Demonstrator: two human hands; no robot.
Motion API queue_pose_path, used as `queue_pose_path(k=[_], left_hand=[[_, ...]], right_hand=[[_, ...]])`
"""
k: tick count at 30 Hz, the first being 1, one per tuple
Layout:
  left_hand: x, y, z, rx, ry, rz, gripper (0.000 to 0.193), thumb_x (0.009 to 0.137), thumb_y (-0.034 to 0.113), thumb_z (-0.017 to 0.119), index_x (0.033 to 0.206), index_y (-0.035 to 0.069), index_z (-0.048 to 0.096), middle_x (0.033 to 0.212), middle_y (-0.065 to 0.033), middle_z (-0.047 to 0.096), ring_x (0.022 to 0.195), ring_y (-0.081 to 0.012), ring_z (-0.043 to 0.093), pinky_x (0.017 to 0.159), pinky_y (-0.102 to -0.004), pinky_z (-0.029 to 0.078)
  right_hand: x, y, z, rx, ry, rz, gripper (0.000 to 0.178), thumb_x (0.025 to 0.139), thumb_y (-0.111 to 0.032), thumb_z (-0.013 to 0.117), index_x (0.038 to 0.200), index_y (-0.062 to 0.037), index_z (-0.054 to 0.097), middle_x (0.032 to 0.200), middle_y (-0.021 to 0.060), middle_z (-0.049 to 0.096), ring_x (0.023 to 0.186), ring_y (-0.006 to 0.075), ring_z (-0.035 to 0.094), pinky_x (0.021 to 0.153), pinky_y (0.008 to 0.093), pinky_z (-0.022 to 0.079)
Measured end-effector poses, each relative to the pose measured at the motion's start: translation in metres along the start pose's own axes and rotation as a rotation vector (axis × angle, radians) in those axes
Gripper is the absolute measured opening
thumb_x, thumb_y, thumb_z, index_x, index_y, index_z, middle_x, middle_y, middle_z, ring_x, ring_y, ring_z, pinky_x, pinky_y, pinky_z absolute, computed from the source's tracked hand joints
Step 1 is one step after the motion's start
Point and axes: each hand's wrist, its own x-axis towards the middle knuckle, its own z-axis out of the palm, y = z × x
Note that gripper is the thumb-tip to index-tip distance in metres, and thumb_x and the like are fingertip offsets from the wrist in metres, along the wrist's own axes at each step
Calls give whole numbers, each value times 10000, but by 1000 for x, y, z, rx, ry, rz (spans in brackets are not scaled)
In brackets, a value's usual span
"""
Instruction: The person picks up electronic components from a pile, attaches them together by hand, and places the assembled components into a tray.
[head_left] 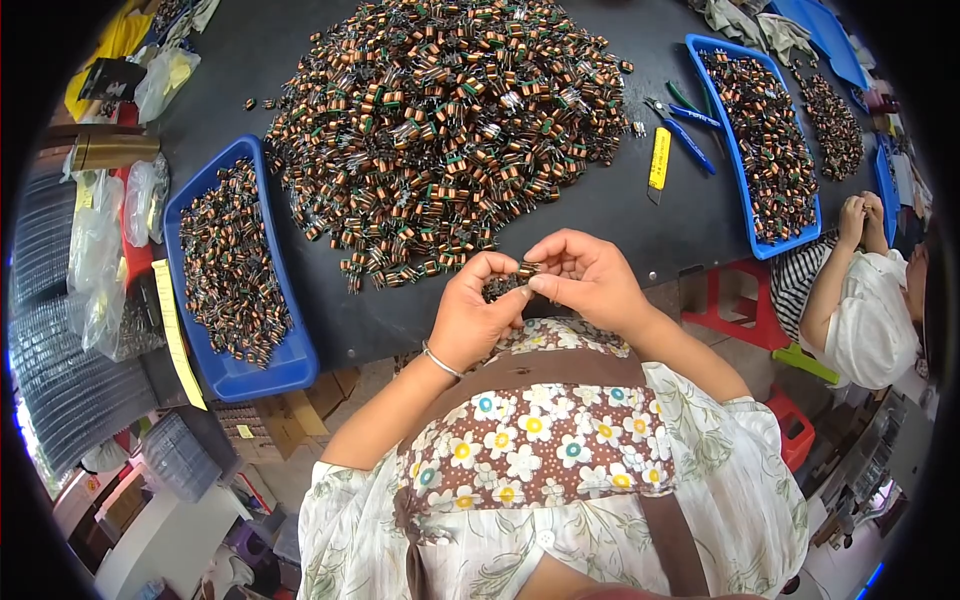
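At the table's near edge, my left hand (478, 312) and my right hand (590, 282) meet with fingers and thumbs pinched together. Between their fingertips is a small copper-wound coil (528, 269), partly covered by the fingers. More dark coils (499, 288) show just below, between the hands; whether they lie in my left palm or on the table I cannot tell. Beyond my hands rises a large heap of copper coils (450, 130), some with green parts and thin metal leads. Its near edge comes close to my left fingers.
Blue trays of coils stand left (303, 372) and right (735, 150). Blue-handled pliers (690, 145) and a yellow utility knife (659, 162) lie right of the heap. A smaller coil pile (832, 125) lies farther right, near another person's hands (862, 215). A red stool (735, 310) stands below the table.
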Motion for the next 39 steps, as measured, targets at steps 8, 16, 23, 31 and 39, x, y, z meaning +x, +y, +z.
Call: queue_pose_path(k=[8, 16, 23, 31, 39], left_hand=[[1, -1, -1, -36, -10, 11, 163, 811, 64, 631, 910, 57, 502, 742, 1, 551, 511, -25, 501, 407, -160, 376], [-1, 2, -6, -56, 1, 54, 137, 797, 24, 596, 874, 55, 486, 771, -35, 588, 529, -42, 530, 411, -167, 390], [-2, 0, -9, 24, -7, 108, 123, 791, -2, 590, 868, 33, 500, 808, -51, 596, 574, -47, 547, 457, -172, 421], [-4, -8, -8, -80, -70, -14, 127, 804, -8, 557, 883, 60, 485, 800, -81, 608, 599, -81, 550, 493, -189, 430], [-7, -7, -5, -554, -379, -193, 155, 880, 197, 477, 943, 59, 509, 855, -111, 606, 685, -172, 595, 541, -234, 465]], right_hand=[[-1, 1, 7, 117, 43, 62, 154, 849, -38, 591, 988, 14, 550, 831, 39, 615, 726, 69, 594, 654, 204, 499], [4, 4, -2, -3, 97, -40, 151, 869, -30, 549, 1012, 22, 543, 997, 63, 558, 783, 90, 596, 700, 222, 504], [0, -2, -4, -395, -32, -145, 209, 826, 12, 578, 1034, 16, 594, 938, 35, 578, 782, 73, 564, 685, 196, 467], [-8, 1, -6, -224, 1, -2, 238, 799, -3, 625, 1035, 7, 597, 896, 22, 603, 783, 47, 538, 690, 193, 459], [-22, -17, -2, -115, -113, -105, 183, 773, -7, 641, 950, 15, 601, 861, 55, 609, 714, 83, 604, 651, 213, 487]])
